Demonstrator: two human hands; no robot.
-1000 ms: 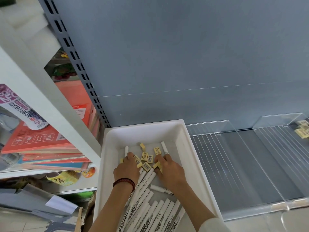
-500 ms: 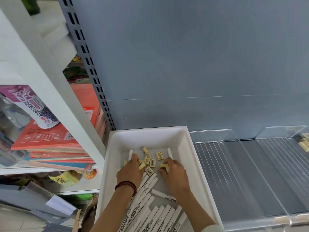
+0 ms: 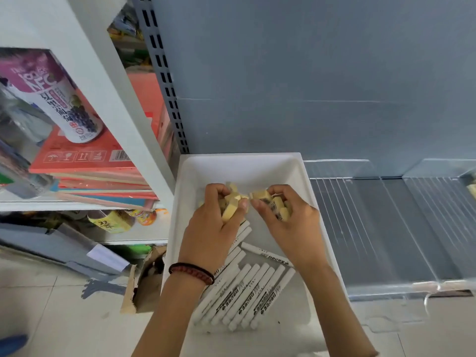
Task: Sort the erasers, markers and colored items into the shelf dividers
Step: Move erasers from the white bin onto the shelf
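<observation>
A white bin (image 3: 306, 181) stands on the shelf in front of me. Both hands are raised inside it, each full of small yellow erasers. My left hand (image 3: 215, 225) grips several erasers (image 3: 231, 204), fingers curled round them. My right hand (image 3: 288, 222) grips another bunch of yellow erasers (image 3: 273, 202). The two hands nearly touch at the thumbs. Below them several white markers (image 3: 247, 292) lie side by side on the bin's floor. A few more yellow erasers (image 3: 472, 189) lie in a far-right divider section.
Clear acrylic dividers (image 3: 409, 238) split the grey shelf to the right of the bin into lanes. On the left stand a white shelf post (image 3: 116, 104), stacked red folders (image 3: 103, 161) and a purple drink can (image 3: 61, 99). A cardboard box (image 3: 144, 279) sits on the floor.
Both hands gathered the loose erasers from the bin floor and lifted them in curled fingers. The camera view shifted downward and left.
</observation>
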